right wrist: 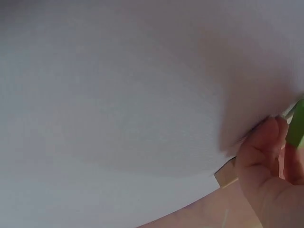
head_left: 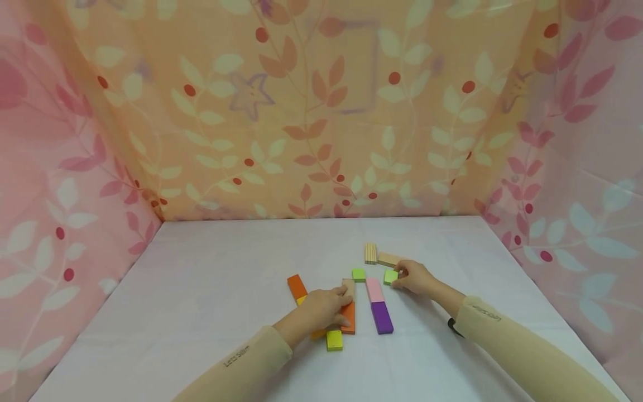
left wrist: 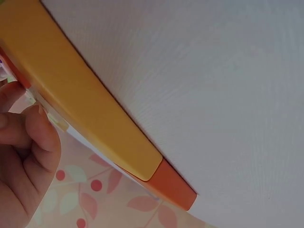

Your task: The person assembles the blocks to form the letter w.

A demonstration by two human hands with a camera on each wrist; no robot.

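My right hand (head_left: 414,277) pinches a small light green block (head_left: 390,277) between thumb and fingertips at the table's surface. The same green block (right wrist: 296,124) shows at the right edge of the right wrist view. My left hand (head_left: 321,309) rests over the blocks at centre, fingertips touching a plain wooden block (head_left: 349,285) and the orange block (head_left: 349,321) in line with it. A second light green block (head_left: 359,274) lies between the hands, beyond a pink block (head_left: 374,290) that meets a purple block (head_left: 382,317) end to end.
Another orange block (head_left: 297,287) and a yellow-orange block (left wrist: 95,99) form a slanting row, partly hidden by the left hand. A yellow block (head_left: 334,340) lies nearer. Behind are a ridged wooden block (head_left: 370,253) and a plain wooden block (head_left: 389,259). Patterned curtains (head_left: 311,111) surround the white table (head_left: 211,268).
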